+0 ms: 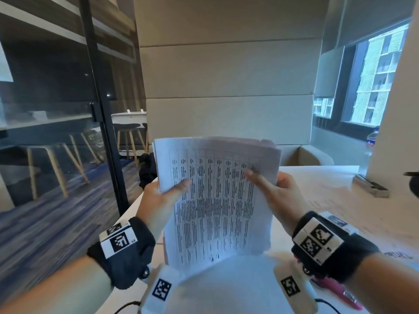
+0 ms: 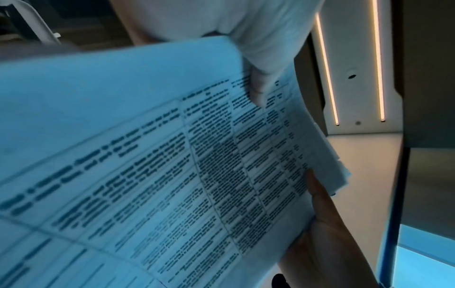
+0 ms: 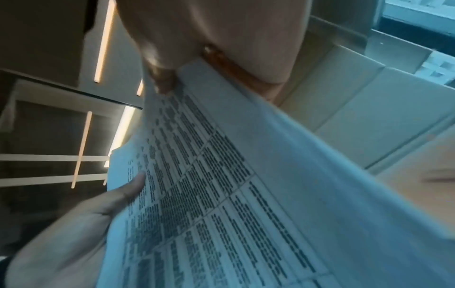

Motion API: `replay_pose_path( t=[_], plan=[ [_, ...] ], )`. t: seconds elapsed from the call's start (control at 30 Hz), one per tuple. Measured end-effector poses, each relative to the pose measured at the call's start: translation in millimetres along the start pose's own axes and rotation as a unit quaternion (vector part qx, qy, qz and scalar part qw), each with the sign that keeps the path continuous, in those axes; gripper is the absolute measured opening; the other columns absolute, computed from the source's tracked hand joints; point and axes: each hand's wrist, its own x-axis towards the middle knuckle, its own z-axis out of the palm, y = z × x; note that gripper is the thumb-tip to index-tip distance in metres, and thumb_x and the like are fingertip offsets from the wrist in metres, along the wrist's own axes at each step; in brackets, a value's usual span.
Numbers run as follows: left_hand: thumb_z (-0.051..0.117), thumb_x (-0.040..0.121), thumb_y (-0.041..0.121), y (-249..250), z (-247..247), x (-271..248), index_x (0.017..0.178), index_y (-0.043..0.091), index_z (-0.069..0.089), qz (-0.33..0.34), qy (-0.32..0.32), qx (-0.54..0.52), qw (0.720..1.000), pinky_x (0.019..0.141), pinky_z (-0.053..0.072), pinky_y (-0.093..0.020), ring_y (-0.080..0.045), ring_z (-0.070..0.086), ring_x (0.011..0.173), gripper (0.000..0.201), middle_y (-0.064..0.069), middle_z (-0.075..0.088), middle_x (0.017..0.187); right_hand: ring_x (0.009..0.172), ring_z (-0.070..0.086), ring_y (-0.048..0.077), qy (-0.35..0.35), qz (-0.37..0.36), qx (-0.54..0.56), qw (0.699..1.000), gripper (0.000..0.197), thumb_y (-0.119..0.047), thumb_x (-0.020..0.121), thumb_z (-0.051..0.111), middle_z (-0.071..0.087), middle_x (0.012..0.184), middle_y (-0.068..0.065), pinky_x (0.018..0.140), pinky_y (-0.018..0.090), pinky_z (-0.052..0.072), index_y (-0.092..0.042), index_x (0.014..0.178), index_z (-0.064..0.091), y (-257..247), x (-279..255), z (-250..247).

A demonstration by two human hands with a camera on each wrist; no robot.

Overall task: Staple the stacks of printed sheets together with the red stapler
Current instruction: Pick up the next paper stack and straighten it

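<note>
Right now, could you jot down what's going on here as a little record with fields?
Held item: stack of printed sheets, raised upright above the white table
Left hand: grips the stack's left edge, thumb on the front page
Right hand: grips the right edge, thumb on the front page
Sheet edges: uneven at the top
Red stapler: on the table under the right wrist, untouched
Stapling: not yet begun

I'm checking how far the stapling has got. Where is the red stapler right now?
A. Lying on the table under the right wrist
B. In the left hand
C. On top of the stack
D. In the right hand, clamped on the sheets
A: the red stapler lies on the table below the right wrist, while the left hand and right hand both hold the stack of printed sheets upright.
</note>
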Motion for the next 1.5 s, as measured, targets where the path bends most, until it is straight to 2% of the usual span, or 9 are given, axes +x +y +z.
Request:
replay_pose_path(
  t=[0.1, 0.27, 0.4, 0.53, 0.8, 0.93, 1.13, 1.3, 1.5],
  plan=[
    [0.066, 0.084, 0.018, 8.3, 3.3, 5.2, 0.101, 0.020, 0.069, 0.029, 0.003, -0.005, 1.000, 0.070, 0.052, -0.010, -0.005, 0.069, 0.081, 0.018, 0.012, 0.075, 0.085, 0.072, 0.065, 0.012, 0.057, -0.087, 0.026, 0.994, 0.011, -0.024, 0.082, 0.072, 0.073, 0.083, 0.005, 0.070, 0.032, 0.053, -0.014, 0.088, 0.071, -21.8, 5.8, 1.2],
    [0.068, 0.080, 0.008, 11.6, 7.8, 4.7, 0.101, 0.017, 0.069, -0.024, -0.072, -0.056, 0.996, 0.070, 0.057, -0.024, -0.015, 0.072, 0.090, 0.023, 0.001, 0.075, 0.098, 0.096, 0.064, 0.010, 0.115, -0.267, -0.038, 0.956, 0.061, -0.016, 0.083, 0.073, 0.067, 0.102, 0.005, 0.092, 0.034, 0.050, -0.033, 0.132, 0.039, -35.4, 13.0, -3.0],
    [0.065, 0.082, 0.009, 7.1, 8.3, 1.0, 0.105, 0.020, 0.067, -0.027, -0.087, -0.071, 0.993, 0.069, 0.056, -0.021, -0.013, 0.071, 0.094, 0.025, 0.002, 0.074, 0.104, 0.081, 0.061, -0.002, 0.130, -0.268, -0.062, 0.953, 0.017, -0.013, 0.086, 0.070, 0.069, 0.087, -0.007, 0.079, 0.013, 0.047, -0.020, 0.102, 0.069, -34.7, 19.8, -3.8],
    [0.063, 0.084, 0.009, 4.2, 9.9, 1.2, 0.101, 0.019, 0.068, -0.044, -0.081, -0.088, 0.992, 0.067, 0.055, -0.021, -0.013, 0.071, 0.091, 0.020, 0.002, 0.074, 0.100, 0.068, 0.055, -0.009, 0.163, -0.232, -0.072, 0.956, 0.014, -0.023, 0.084, 0.074, 0.062, 0.070, -0.017, 0.073, 0.009, 0.043, -0.023, 0.074, 0.064, -34.7, 24.5, -6.0],
    [0.064, 0.087, 0.021, -1.4, 15.3, 7.1, 0.100, 0.031, 0.065, -0.004, 0.022, -0.054, 0.998, 0.070, 0.047, -0.009, 0.014, 0.064, 0.082, 0.017, 0.023, 0.069, 0.091, 0.075, 0.070, 0.023, 0.034, -0.041, 0.036, 0.998, 0.036, -0.028, 0.066, 0.080, 0.075, 0.083, 0.009, 0.071, 0.050, 0.059, -0.012, 0.096, 0.070, -17.2, 10.8, -7.1],
    [0.062, 0.089, 0.015, 10.0, 18.6, 6.8, 0.107, 0.027, 0.063, 0.004, 0.003, -0.074, 0.997, 0.068, 0.046, -0.003, 0.015, 0.063, 0.088, 0.022, 0.023, 0.069, 0.095, 0.065, 0.068, 0.013, 0.062, -0.034, 0.055, 0.996, 0.005, -0.019, 0.079, 0.075, 0.074, 0.072, 0.000, 0.062, 0.030, 0.057, -0.015, 0.081, 0.073, -16.5, 4.4, -7.9],
    [0.073, 0.075, 0.017, -5.6, 14.7, -22.9, 0.102, 0.028, 0.069, -0.090, -0.087, -0.048, 0.991, 0.099, 0.045, -0.039, -0.009, 0.067, 0.102, 0.029, 0.010, 0.072, 0.107, 0.083, 0.069, 0.030, 0.026, 0.088, -0.017, 0.996, 0.054, -0.052, 0.053, 0.086, 0.074, 0.085, 0.010, 0.083, 0.048, 0.054, -0.009, 0.085, 0.074, 21.0, -22.3, -18.5],
    [0.074, 0.068, 0.041, -31.1, 12.7, -38.2, 0.109, 0.035, 0.066, -0.120, -0.120, -0.010, 0.985, 0.110, 0.033, -0.048, -0.010, 0.058, 0.117, 0.042, 0.015, 0.067, 0.118, 0.100, 0.067, 0.036, -0.062, 0.208, -0.092, 0.972, 0.089, -0.055, 0.045, 0.088, 0.071, 0.107, 0.016, 0.093, 0.056, 0.050, -0.005, 0.114, 0.064, 50.5, -40.3, -26.1],
    [0.067, 0.085, 0.036, -43.7, 11.0, -28.6, 0.083, 0.021, 0.063, -0.120, -0.031, 0.048, 0.991, 0.074, 0.038, -0.024, 0.000, 0.057, 0.061, 0.015, 0.017, 0.062, 0.060, 0.098, 0.067, 0.011, -0.236, 0.209, -0.336, 0.887, 0.080, -0.046, 0.045, 0.087, 0.072, 0.106, -0.006, 0.095, 0.038, 0.052, -0.018, 0.116, 0.064, 42.8, -28.7, -57.0]
  ],
)
